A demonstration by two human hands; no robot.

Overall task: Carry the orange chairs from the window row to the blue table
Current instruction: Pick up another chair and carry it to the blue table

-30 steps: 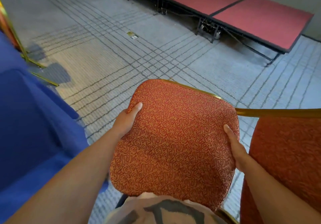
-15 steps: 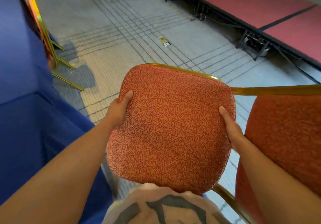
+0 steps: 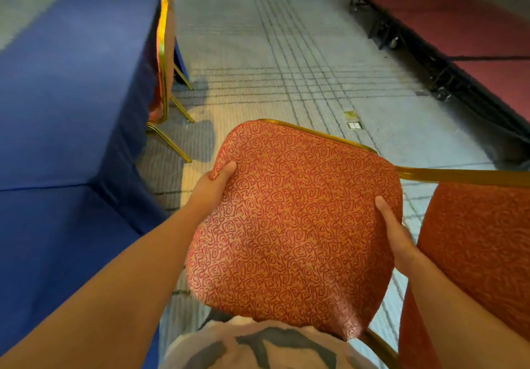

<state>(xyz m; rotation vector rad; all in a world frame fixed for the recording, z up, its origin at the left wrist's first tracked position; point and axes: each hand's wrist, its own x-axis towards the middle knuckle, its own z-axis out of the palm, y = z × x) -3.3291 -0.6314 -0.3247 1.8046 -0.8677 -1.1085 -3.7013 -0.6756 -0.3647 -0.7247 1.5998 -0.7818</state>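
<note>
I hold an orange patterned chair [image 3: 292,219] in front of me, its seat cushion tilted up towards the camera and its backrest at the right edge. My left hand [image 3: 213,185] grips the cushion's left edge, thumb on top. My right hand [image 3: 397,237] grips the right edge, thumb lying along the fabric. The gold frame shows above and below the cushion. The blue table [image 3: 66,87] stretches along the left, draped to the floor. Another orange chair [image 3: 164,62] with a gold frame stands pushed against its right side.
A low red stage platform [image 3: 464,42] on black legs runs along the right. Grey carpet with dark grid lines [image 3: 281,62] lies between table and stage. A small floor socket plate [image 3: 353,120] sits in the carpet ahead.
The view has swung left and up: the blue table and the chair beside it now fill the left side, and the stage has slid to the right. Both hands keep their grip.
</note>
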